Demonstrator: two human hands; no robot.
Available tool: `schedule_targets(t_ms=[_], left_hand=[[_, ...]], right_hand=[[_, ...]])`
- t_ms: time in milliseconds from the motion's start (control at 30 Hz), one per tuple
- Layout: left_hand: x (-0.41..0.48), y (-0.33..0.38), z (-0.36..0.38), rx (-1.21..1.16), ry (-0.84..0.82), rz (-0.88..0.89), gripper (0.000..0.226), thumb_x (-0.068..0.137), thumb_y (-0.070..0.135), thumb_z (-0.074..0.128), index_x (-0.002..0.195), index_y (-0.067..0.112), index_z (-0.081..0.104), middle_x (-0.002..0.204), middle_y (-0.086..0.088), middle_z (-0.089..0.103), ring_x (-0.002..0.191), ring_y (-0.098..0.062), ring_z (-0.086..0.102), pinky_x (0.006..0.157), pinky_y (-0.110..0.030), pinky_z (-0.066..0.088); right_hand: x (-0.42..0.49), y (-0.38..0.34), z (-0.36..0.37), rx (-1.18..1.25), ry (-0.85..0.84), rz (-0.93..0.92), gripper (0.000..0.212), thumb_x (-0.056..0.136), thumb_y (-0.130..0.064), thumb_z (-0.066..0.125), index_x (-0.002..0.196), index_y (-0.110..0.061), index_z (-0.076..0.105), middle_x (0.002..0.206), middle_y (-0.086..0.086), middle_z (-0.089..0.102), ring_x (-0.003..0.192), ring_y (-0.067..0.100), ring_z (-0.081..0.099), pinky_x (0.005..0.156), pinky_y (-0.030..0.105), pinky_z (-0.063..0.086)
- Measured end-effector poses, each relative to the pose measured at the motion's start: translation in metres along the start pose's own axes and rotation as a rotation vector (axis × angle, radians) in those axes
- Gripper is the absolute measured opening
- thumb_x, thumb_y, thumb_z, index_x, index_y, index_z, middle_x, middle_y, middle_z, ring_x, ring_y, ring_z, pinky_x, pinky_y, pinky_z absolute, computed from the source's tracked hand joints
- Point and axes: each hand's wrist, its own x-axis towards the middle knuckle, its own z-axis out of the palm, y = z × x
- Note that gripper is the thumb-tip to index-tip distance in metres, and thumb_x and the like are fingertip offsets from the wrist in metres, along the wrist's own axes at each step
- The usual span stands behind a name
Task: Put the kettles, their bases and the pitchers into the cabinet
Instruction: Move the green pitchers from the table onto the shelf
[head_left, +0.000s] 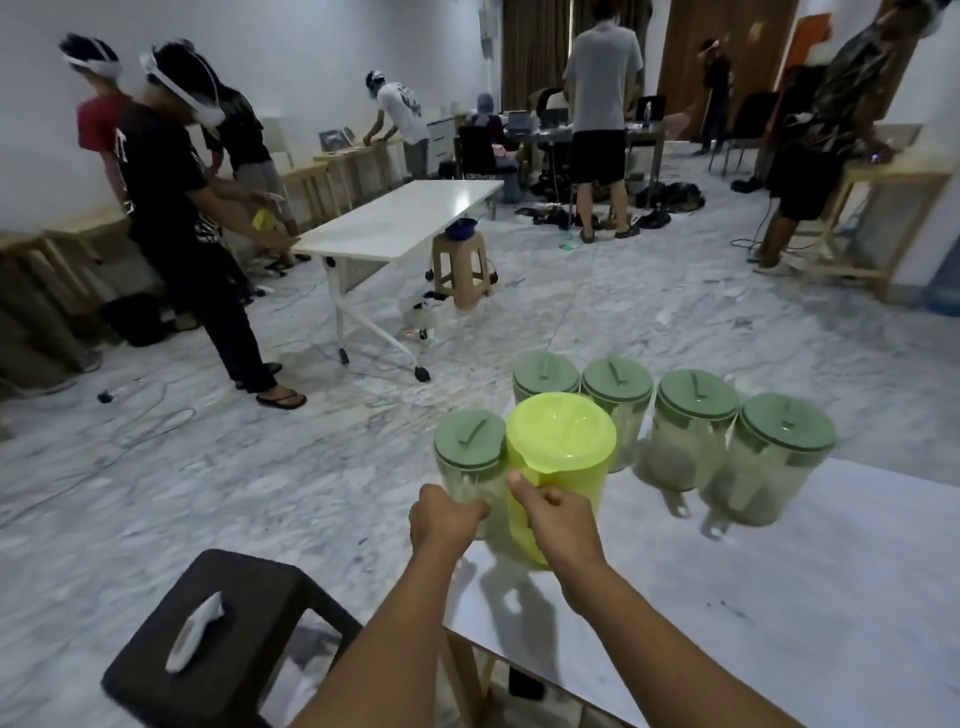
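Dark stool near left, a crumpled pale cloth lying on its seat. Marble-patterned floor throughout. Mid-room, a white folding table on castors; tan plastic stool just beside its right edge, a blue bowl on top. Wooden benches line the left wall. Several people stand about, some wearing headsets; one in a grey shirt far centre, by a cluttered desk. Cables trail on the floor at left.
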Motion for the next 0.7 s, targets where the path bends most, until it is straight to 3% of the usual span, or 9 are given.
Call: schedule_targets(t_ms=[100, 200, 300, 433, 600, 700], left_hand=[[0.012, -0.002, 0.009, -0.043, -0.031, 0.007, 0.047, 0.079, 0.034, 0.071, 0.113, 0.005, 0.057, 0.112, -0.014, 0.065, 0.099, -0.032, 0.062, 0.073, -0.034, 0.05], [0.011, -0.002, 0.013, -0.038, -0.023, 0.032, 0.04, 0.086, 0.036, 0.061, 0.112, 0.006, 0.061, 0.11, -0.016, 0.067, 0.101, -0.035, 0.062, 0.074, -0.032, 0.047], [0.001, -0.002, 0.011, -0.103, -0.044, 0.088, 0.038, 0.089, 0.037, 0.057, 0.112, 0.007, 0.061, 0.11, -0.016, 0.067, 0.103, -0.036, 0.061, 0.078, -0.033, 0.046], [-0.017, -0.01, 0.003, -0.14, -0.109, 0.191, 0.055, 0.082, 0.057, 0.049, 0.098, 0.007, 0.065, 0.098, -0.016, 0.071, 0.092, -0.035, 0.066, 0.084, -0.042, 0.054], [-0.065, 0.01, -0.025, -0.162, -0.261, 0.367, 0.059, 0.08, 0.062, 0.047, 0.104, 0.01, 0.063, 0.1, -0.016, 0.07, 0.092, -0.036, 0.066, 0.082, -0.043, 0.054], [-0.11, 0.042, -0.03, -0.196, -0.369, 0.507, 0.068, 0.078, 0.064, 0.044, 0.106, 0.005, 0.061, 0.105, -0.021, 0.069, 0.096, -0.038, 0.065, 0.084, -0.044, 0.053]], right_hand=[[0.004, 0.002, 0.003, 0.043, 0.006, -0.022, 0.039, 0.087, -0.036, 0.068, 0.062, -0.015, 0.045, 0.061, 0.005, 0.037, 0.061, 0.018, 0.037, 0.061, 0.032, 0.029], [-0.002, 0.002, 0.002, 0.087, 0.07, -0.013, 0.021, 0.086, -0.029, 0.063, 0.073, -0.013, 0.059, 0.07, 0.007, 0.052, 0.066, 0.02, 0.046, 0.063, 0.033, 0.034], [-0.019, 0.005, -0.007, 0.131, 0.204, 0.003, 0.036, 0.091, -0.034, 0.063, 0.073, -0.003, 0.064, 0.073, 0.007, 0.068, 0.073, 0.024, 0.06, 0.07, 0.037, 0.044], [-0.056, 0.003, -0.02, 0.192, 0.335, 0.015, 0.039, 0.094, -0.034, 0.061, 0.07, -0.005, 0.066, 0.075, 0.011, 0.07, 0.079, 0.028, 0.063, 0.083, 0.043, 0.049], [-0.123, -0.019, -0.041, 0.239, 0.57, 0.001, 0.046, 0.09, -0.037, 0.066, 0.056, -0.007, 0.064, 0.062, 0.01, 0.068, 0.072, 0.033, 0.065, 0.079, 0.045, 0.051], [-0.181, -0.044, -0.078, 0.284, 0.758, -0.036, 0.047, 0.09, -0.038, 0.065, 0.052, -0.01, 0.061, 0.059, 0.01, 0.067, 0.067, 0.031, 0.062, 0.067, 0.039, 0.045]])
